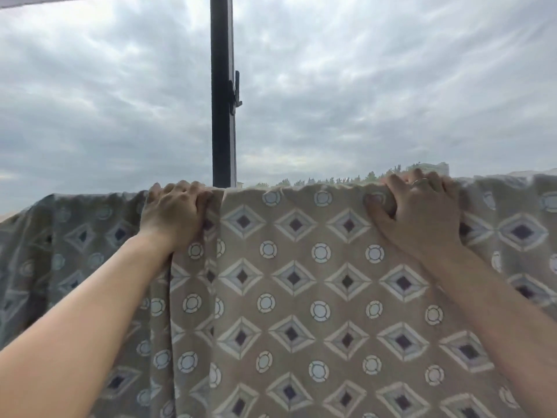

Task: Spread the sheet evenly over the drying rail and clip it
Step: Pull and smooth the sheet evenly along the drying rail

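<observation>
both hands up on the sheet (301,282), draped over the drying rail and hanging down the near side. no sight of the rail itself, hidden under the top fold.

judged as soft, limp and fairly light cloth with no stiffness of its own. likely to sag, bunch and slide along the rail under a tug, but not fragile. gathered into vertical folds just below the left hand (176,212), flatter and smoother between the two hands, looser and in shadow far to the left. best taken at the top edge, right over the rail, for a sideways pull to draw out the folds without dragging the whole cloth off. worth keeping some downward pressure against slipping. no clip anywhere in view.

left forearm sloping up from the lower left, wrist bent, fingers (187,188) curled over the top edge and closed on a gather of cloth. right hand (422,215) well apart to the right, forearm rising from the lower right, knuckles hooked over the edge, a ring (419,182) on one of them, thumb pressed into the cloth on the near side in a firm pinch. beyond, a dark window post (223,101) against grey cloud.
</observation>
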